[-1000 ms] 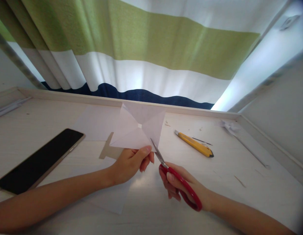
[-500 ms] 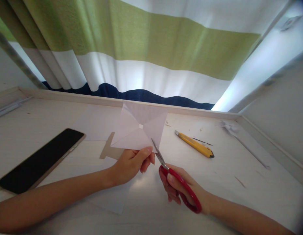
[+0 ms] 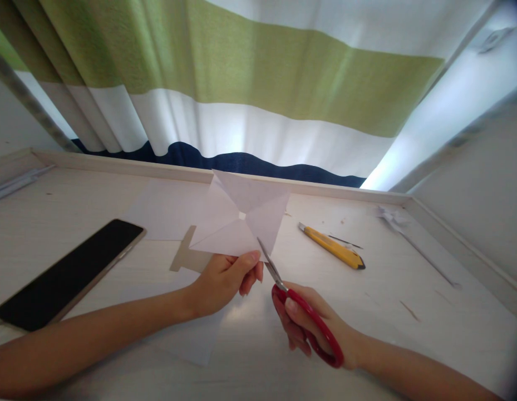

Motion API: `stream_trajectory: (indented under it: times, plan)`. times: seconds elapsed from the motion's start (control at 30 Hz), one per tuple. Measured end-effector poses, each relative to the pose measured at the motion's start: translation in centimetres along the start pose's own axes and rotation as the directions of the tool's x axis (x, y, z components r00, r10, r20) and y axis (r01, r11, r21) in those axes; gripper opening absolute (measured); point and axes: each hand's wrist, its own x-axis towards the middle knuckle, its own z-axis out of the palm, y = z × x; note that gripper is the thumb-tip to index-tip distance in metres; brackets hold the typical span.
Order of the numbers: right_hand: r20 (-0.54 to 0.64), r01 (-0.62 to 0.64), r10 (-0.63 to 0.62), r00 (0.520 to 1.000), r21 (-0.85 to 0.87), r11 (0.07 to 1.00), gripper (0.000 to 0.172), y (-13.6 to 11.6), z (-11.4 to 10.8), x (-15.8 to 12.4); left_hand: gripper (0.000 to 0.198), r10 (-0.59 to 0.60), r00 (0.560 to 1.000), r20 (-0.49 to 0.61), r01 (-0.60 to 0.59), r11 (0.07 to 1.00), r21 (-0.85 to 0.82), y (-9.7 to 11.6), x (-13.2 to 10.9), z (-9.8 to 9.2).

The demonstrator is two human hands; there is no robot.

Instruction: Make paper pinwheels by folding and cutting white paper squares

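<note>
My left hand (image 3: 231, 278) pinches the near edge of a white sheet of paper (image 3: 225, 231) between thumb and fingers, holding it above the table. The sheet has a small hole near its middle and diagonal lines running toward its corners. My right hand (image 3: 312, 320) is wrapped round the red handles of a pair of scissors (image 3: 312, 312). The blades lie at the paper's near right corner, pointing toward its middle. Part of the left fingers is hidden under the paper.
On the table (image 3: 250, 367) a black phone (image 3: 70, 273) lies at the left. A yellow utility knife (image 3: 333, 245) is to the right, with a thin stick carrying crumpled paper (image 3: 394, 216) beyond it. More paper (image 3: 166, 211) lies flat behind. A raised rim and striped curtain (image 3: 291, 72) bound the back.
The far edge of the paper has lifted slightly and shifted a little to the right. Both hands keep their grip, with the scissors in nearly the same place.
</note>
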Motion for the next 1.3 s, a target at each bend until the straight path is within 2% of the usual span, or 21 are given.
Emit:
stream_trajectory:
  times: [1.0, 1.17, 1.3]
  plan:
    - [-0.070, -0.011, 0.008, 0.997, -0.050, 0.999, 0.036, -0.1, 0.3, 0.0, 0.039, 0.017, 1.000, -0.001, -0.017, 1.000, -0.020, -0.2, 0.0, 0.0]
    - [-0.077, -0.018, 0.009, 0.997, -0.105, 0.994, 0.036, -0.8, 0.4, -0.2, 0.038, 0.097, 0.995, 0.020, -0.097, 0.995, -0.007, -0.3, 0.1, -0.2]
    - [-0.064, 0.028, -0.037, 0.997, -0.136, 0.990, 0.035, -1.0, 0.3, -0.1, 0.037, 0.148, 0.989, 0.024, -0.148, 0.989, -0.003, -0.6, 0.1, -0.3]
